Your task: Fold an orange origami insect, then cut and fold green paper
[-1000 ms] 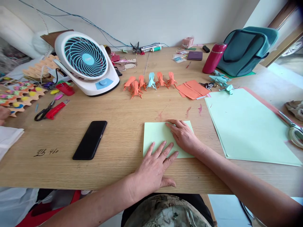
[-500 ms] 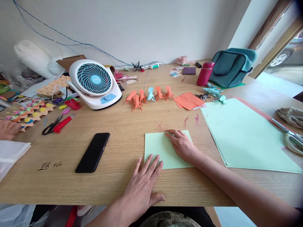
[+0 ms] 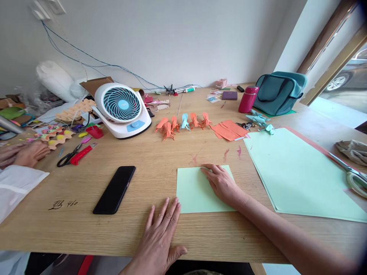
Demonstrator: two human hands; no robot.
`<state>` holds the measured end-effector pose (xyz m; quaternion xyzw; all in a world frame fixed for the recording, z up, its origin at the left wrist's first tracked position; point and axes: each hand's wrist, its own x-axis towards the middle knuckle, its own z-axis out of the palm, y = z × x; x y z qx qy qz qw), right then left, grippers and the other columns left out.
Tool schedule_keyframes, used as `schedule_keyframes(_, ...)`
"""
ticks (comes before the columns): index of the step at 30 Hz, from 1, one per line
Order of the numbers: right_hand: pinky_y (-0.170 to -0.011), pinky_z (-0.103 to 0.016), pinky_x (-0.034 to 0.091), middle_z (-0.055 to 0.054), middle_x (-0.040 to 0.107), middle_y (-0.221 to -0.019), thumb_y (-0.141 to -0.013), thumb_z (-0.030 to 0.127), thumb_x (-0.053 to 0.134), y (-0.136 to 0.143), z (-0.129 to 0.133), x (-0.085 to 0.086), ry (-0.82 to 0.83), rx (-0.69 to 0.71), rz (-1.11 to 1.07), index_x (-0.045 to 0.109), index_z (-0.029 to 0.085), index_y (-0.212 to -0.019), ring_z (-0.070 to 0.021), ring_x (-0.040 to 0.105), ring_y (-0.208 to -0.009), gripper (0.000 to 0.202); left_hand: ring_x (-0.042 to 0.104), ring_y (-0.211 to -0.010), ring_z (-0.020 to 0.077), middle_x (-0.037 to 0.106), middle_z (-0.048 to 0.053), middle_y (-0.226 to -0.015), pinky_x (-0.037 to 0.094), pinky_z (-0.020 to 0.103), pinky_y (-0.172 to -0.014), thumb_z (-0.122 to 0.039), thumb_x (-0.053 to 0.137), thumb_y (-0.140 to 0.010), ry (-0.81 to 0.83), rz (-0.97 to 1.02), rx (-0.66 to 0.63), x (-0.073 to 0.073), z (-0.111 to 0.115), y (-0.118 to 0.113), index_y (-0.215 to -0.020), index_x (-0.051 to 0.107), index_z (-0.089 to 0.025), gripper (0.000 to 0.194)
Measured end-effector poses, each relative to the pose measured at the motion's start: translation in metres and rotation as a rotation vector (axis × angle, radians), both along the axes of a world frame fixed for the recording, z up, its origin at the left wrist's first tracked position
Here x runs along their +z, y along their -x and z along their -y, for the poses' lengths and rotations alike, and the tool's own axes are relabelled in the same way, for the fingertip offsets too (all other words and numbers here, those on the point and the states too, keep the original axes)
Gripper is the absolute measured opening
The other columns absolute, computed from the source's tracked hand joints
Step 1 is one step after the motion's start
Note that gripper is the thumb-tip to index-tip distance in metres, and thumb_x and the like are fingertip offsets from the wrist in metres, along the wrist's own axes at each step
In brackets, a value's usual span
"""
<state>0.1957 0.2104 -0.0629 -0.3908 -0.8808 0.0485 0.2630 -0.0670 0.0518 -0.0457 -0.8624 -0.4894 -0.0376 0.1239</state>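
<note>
A light green sheet of paper [image 3: 192,191] lies flat near the table's front edge. My right hand [image 3: 223,185] rests on its upper right part, fingers extended and lying flat. Spread out on the wood, my left hand [image 3: 160,233] has its fingertips at the sheet's lower left edge. Farther right is a larger stack of light green paper [image 3: 298,175] with scissors [image 3: 355,177] on its right side. Beyond the small sheet stand several orange folded paper figures [image 3: 168,130] and a light blue one [image 3: 185,121], beside a pile of orange paper pieces [image 3: 229,130].
A black phone [image 3: 114,190] lies to the left, with a red-handled cutter [image 3: 83,153] and a fan [image 3: 123,110] behind it. At the far left are another person's hands [image 3: 31,152]. A pink bottle [image 3: 248,100] and teal bag [image 3: 278,93] stand back right.
My left hand has slid left, off most of the small green sheet to its edge. The view has tilted up slightly. Both hands of the other person now show at the far left.
</note>
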Motion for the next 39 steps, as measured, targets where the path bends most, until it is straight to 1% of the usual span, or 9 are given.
schedule_keyframes(10,-0.089,-0.045,0.054,-0.015,0.061,-0.131,-0.098,0.011,0.04,0.001,0.001,-0.001,-0.006,-0.005,-0.011,0.062,0.018,-0.127,-0.0278,0.058,-0.109,0.038,0.021,-0.151,0.0299,0.034,0.016,-0.16,0.009,0.047,-0.12,-0.074,0.029,-0.092,-0.071,-0.017,0.03,-0.006,0.003,-0.002,-0.159,0.014,-0.008,0.095)
schedule_keyframes(20,-0.087,-0.046,0.055,-0.014,0.062,-0.129,-0.098,0.012,0.041,0.001,0.0,-0.002,-0.022,-0.007,-0.019,0.063,0.02,-0.128,-0.0282,0.059,-0.106,0.038,0.027,-0.149,0.0292,0.038,0.014,-0.158,0.02,0.045,-0.117,-0.068,0.036,-0.094,-0.135,0.003,0.061,-0.004,0.009,-0.002,-0.159,0.015,-0.01,0.09)
schedule_keyframes(24,-0.088,-0.046,0.055,-0.014,0.062,-0.13,-0.098,0.012,0.043,0.001,0.0,-0.003,-0.012,-0.011,-0.02,0.063,0.02,-0.128,-0.0281,0.06,-0.105,0.038,0.031,-0.147,0.0331,0.035,0.011,-0.16,0.025,0.05,-0.115,-0.06,0.039,-0.097,-0.113,0.015,0.064,0.019,-0.001,-0.009,-0.155,0.031,-0.017,0.074)
schedule_keyframes(27,-0.089,-0.047,0.054,-0.014,0.061,-0.131,-0.097,0.011,0.043,0.002,0.0,-0.002,-0.005,-0.013,-0.018,0.063,0.02,-0.129,-0.0287,0.06,-0.107,0.039,0.032,-0.148,0.0318,0.034,0.01,-0.161,0.031,0.053,-0.115,-0.045,0.04,-0.101,0.039,0.054,0.043,0.043,-0.027,-0.034,-0.151,0.039,-0.018,0.057)
schedule_keyframes(29,-0.089,-0.047,0.054,-0.014,0.061,-0.131,-0.097,0.011,0.043,0.002,0.0,-0.001,-0.003,-0.012,-0.015,0.062,0.02,-0.13,-0.0292,0.059,-0.109,0.039,0.034,-0.148,0.028,0.036,0.012,-0.16,0.035,0.049,-0.116,-0.031,0.04,-0.1,0.155,0.117,0.009,0.05,-0.05,-0.055,-0.152,0.034,-0.014,0.055)
schedule_keyframes(31,-0.09,-0.047,0.054,-0.014,0.062,-0.129,-0.098,0.011,0.043,0.003,0.0,0.0,-0.003,-0.008,-0.01,0.062,0.02,-0.13,-0.029,0.06,-0.11,0.038,0.031,-0.149,0.0271,0.035,0.015,-0.16,0.035,0.047,-0.118,-0.021,0.041,-0.096,0.23,0.187,-0.002,0.046,-0.072,-0.074,-0.153,0.028,-0.009,0.059)
schedule_keyframes(34,-0.092,-0.045,0.054,-0.013,0.063,-0.127,-0.098,0.012,0.043,0.003,0.0,0.002,-0.006,0.001,-0.004,0.063,0.022,-0.129,-0.0278,0.06,-0.11,0.038,0.025,-0.151,0.0295,0.03,0.021,-0.161,0.032,0.049,-0.12,-0.009,0.041,-0.088,0.255,0.253,0.029,0.026,-0.096,-0.089,-0.153,0.021,-0.002,0.068)
schedule_keyframes(37,-0.092,-0.045,0.054,-0.014,0.061,-0.129,-0.096,0.01,0.043,0.003,0.0,0.002,-0.002,0.002,-0.001,0.061,0.021,-0.131,-0.0278,0.06,-0.11,0.041,0.024,-0.151,0.0323,0.027,0.025,-0.161,0.032,0.051,-0.12,-0.018,0.042,-0.093,0.259,0.31,0.088,0.007,-0.106,-0.091,-0.153,0.017,0.0,0.068)
schedule_keyframes(39,-0.091,-0.046,0.055,-0.015,0.061,-0.129,-0.096,0.01,0.042,0.002,0.0,0.002,0.011,-0.003,0.007,0.061,0.019,-0.132,-0.0282,0.06,-0.11,0.041,0.023,-0.151,0.0342,0.025,0.025,-0.161,0.031,0.052,-0.12,-0.025,0.044,-0.095,0.278,0.298,0.11,0.001,-0.106,-0.089,-0.153,0.018,0.0,0.069)
